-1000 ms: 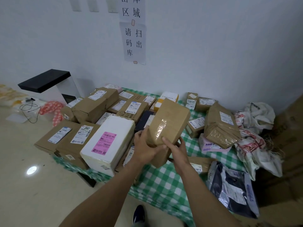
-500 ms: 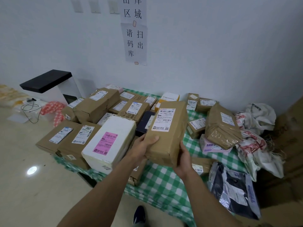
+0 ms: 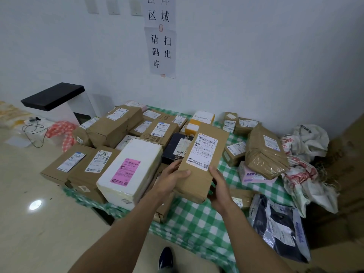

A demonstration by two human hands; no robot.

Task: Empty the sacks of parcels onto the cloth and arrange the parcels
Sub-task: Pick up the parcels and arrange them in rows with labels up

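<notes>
The brown box (image 3: 199, 182) has turned from its taped side to its label side and come lower, with the left hand (image 3: 172, 177) and right hand (image 3: 218, 184) now gripping its near end

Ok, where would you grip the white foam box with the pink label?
Likely a two-sided grip on its near corners, coming from the floor side: the white foam box is wide and smooth-topped, with brown cardboard boxes crowding its left and far edges.
</notes>
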